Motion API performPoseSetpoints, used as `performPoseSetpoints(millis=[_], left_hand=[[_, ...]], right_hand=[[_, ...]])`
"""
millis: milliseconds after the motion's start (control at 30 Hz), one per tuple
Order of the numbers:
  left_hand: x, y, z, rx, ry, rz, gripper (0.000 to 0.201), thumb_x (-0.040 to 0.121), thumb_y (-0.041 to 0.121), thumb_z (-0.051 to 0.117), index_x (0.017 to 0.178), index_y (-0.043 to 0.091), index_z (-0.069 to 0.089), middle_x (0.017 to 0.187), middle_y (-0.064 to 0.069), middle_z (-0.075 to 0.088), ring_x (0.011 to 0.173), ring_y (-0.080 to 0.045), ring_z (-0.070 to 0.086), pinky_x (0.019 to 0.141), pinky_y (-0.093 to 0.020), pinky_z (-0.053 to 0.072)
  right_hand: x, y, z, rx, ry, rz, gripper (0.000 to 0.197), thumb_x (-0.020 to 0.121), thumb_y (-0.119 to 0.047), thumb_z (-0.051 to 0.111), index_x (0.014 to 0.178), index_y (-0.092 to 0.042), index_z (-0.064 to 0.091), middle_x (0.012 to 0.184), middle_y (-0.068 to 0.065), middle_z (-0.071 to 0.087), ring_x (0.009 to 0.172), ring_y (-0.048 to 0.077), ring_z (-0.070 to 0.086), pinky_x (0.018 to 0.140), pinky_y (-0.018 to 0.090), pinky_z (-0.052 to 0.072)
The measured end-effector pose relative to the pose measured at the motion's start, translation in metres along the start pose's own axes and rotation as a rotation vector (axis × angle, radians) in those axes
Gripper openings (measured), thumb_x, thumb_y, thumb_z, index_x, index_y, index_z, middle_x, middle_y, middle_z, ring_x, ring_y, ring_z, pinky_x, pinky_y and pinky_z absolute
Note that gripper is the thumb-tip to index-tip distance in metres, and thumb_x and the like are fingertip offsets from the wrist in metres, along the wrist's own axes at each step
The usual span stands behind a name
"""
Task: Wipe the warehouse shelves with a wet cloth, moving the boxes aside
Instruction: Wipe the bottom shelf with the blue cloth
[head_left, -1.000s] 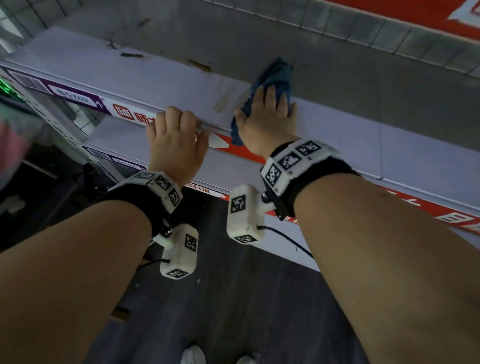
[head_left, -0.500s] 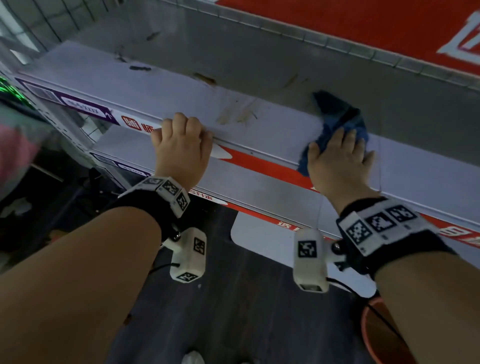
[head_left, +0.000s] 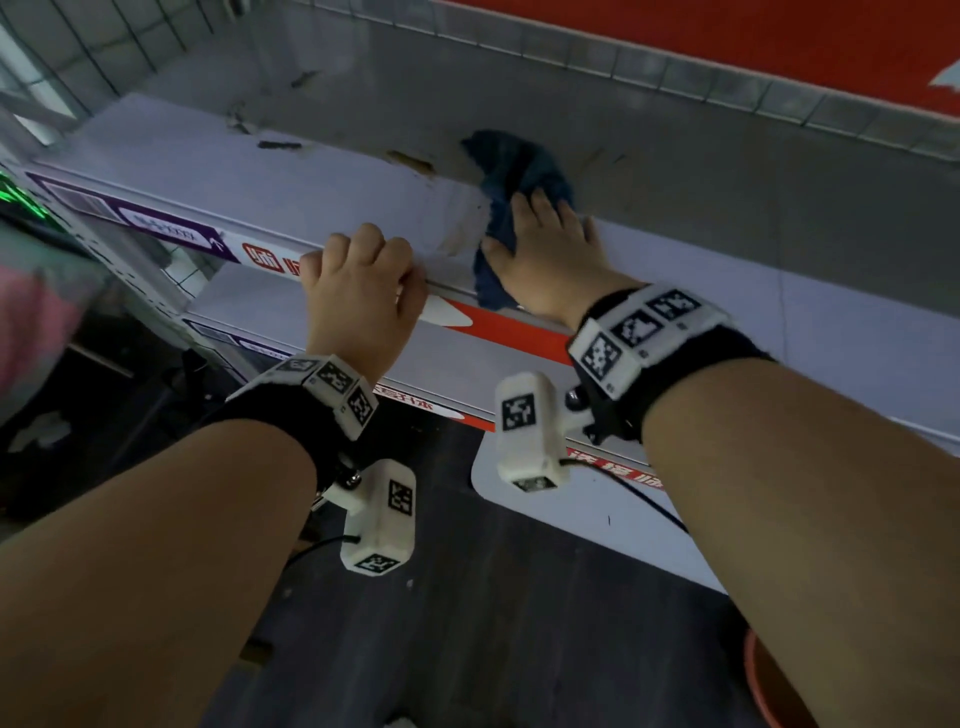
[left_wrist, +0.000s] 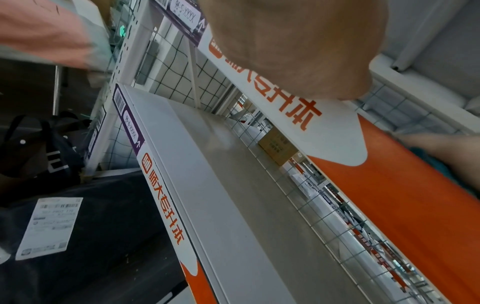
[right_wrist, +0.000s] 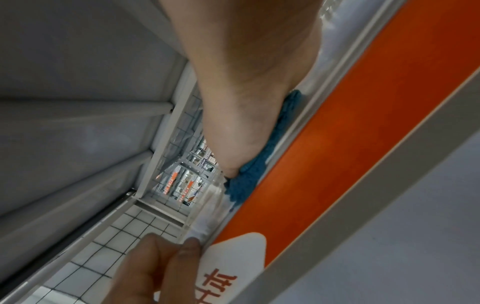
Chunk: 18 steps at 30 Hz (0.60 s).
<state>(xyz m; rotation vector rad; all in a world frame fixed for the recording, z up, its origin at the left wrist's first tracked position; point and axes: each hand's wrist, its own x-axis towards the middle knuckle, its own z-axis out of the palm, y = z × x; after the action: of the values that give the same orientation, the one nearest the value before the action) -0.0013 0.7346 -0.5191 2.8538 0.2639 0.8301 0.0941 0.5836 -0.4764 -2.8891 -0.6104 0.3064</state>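
Observation:
A dark blue cloth (head_left: 511, 161) lies on the white top shelf (head_left: 197, 166) of a warehouse rack. My right hand (head_left: 545, 228) lies flat on the cloth with straight fingers and presses it to the shelf near the front edge. In the right wrist view the cloth (right_wrist: 249, 183) sticks out from under the palm, above the orange edge strip (right_wrist: 350, 133). My left hand (head_left: 363, 254) is just to the left, its fingers curled over the shelf's front edge. No boxes stand on this shelf.
Brown marks (head_left: 410, 161) stain the shelf left of the cloth. Wire mesh (head_left: 675, 73) closes the back. A lower shelf (left_wrist: 233, 185) sits beneath, with a cardboard box (left_wrist: 278, 148) beyond its mesh. A black bag (left_wrist: 39, 154) and an orange bucket (head_left: 763, 675) are on the floor.
My right hand swept the cloth out to the right, then back left, and now lies close to my left hand. The left hand kept its hold on the shelf edge.

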Motion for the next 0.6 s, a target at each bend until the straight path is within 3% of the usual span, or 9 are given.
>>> performPoseSetpoints(millis=[100, 333, 433, 500, 600], left_hand=[[0.0, 0.001, 0.001, -0.023, -0.01, -0.016, 0.02, 0.087, 0.026, 0.051, 0.081, 0.009, 0.056, 0.084, -0.011, 0.05, 0.081, -0.034, 0.048, 0.078, -0.044, 0.035], [0.019, -0.004, -0.007, -0.055, -0.067, 0.027, 0.019, 0.083, 0.024, 0.046, 0.066, 0.014, 0.047, 0.073, 0.0, 0.039, 0.072, -0.028, 0.047, 0.081, -0.04, 0.029], [0.03, -0.009, -0.008, -0.049, -0.085, 0.06, 0.019, 0.083, 0.024, 0.047, 0.068, 0.013, 0.051, 0.076, -0.003, 0.045, 0.076, -0.029, 0.05, 0.083, -0.04, 0.026], [0.035, -0.012, -0.006, -0.05, -0.092, 0.062, 0.02, 0.085, 0.025, 0.049, 0.082, 0.008, 0.06, 0.09, -0.01, 0.053, 0.086, -0.032, 0.051, 0.087, -0.042, 0.027], [0.047, -0.007, 0.0, -0.05, -0.078, 0.019, 0.025, 0.09, 0.028, 0.045, 0.098, 0.008, 0.059, 0.106, -0.014, 0.051, 0.098, -0.033, 0.048, 0.091, -0.043, 0.027]], right_hand=[[-0.015, 0.02, 0.004, -0.012, 0.04, 0.081, 0.067, 0.099, -0.05, 0.023, 0.153, -0.016, 0.003, 0.161, 0.003, 0.0, 0.148, 0.024, 0.002, 0.117, 0.049, 0.002], [-0.022, 0.087, -0.012, 0.012, 0.104, 0.49, 0.068, 0.098, -0.052, 0.022, 0.153, -0.014, 0.007, 0.161, 0.005, 0.004, 0.147, 0.027, 0.006, 0.116, 0.053, 0.003], [-0.007, 0.093, -0.021, 0.084, 0.095, 0.467, 0.062, 0.097, -0.044, 0.031, 0.15, -0.013, 0.019, 0.159, 0.006, 0.014, 0.145, 0.03, 0.013, 0.117, 0.052, 0.009], [0.001, 0.083, -0.026, 0.139, 0.048, 0.358, 0.056, 0.096, -0.043, 0.035, 0.143, -0.013, 0.031, 0.154, 0.011, 0.026, 0.14, 0.032, 0.026, 0.115, 0.051, 0.018], [0.008, 0.055, -0.028, 0.152, 0.002, 0.187, 0.042, 0.096, -0.041, 0.039, 0.123, -0.011, 0.05, 0.133, 0.015, 0.049, 0.123, 0.033, 0.045, 0.107, 0.044, 0.031]])
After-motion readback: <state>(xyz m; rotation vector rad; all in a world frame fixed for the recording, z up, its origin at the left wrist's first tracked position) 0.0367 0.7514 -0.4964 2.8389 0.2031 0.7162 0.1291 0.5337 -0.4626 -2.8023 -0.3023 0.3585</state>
